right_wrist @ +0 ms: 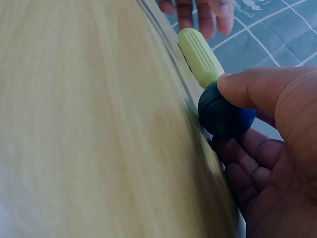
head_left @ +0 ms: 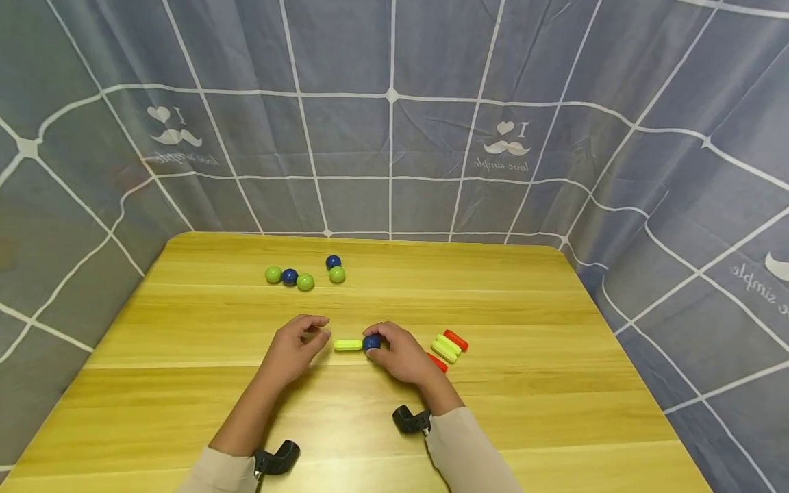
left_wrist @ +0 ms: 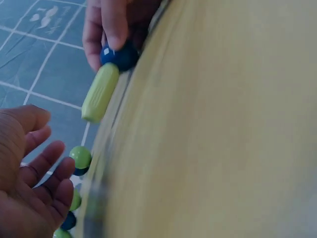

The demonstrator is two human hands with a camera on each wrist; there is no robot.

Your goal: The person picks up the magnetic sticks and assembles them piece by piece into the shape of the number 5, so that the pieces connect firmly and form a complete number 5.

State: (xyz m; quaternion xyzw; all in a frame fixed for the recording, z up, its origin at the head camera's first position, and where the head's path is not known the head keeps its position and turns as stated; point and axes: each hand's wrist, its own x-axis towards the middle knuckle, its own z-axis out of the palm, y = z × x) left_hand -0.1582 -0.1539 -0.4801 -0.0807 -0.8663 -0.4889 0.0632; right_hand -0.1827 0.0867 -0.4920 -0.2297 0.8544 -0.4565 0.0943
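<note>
My right hand pinches a dark blue ball between thumb and fingers, low over the wooden table. A ribbed yellow-green rod stretches leftward from the ball, its end meeting the ball's side in the right wrist view. Just left of the rod's free end, my left hand has its fingers relaxed and holds nothing. From the left wrist camera, a gap shows between those fingers and the rod.
Beside my right hand lie yellow-green rods, a red rod and another red rod, partly hidden. Toward the back left sit green balls and blue balls. A grey gridded curtain surrounds the table.
</note>
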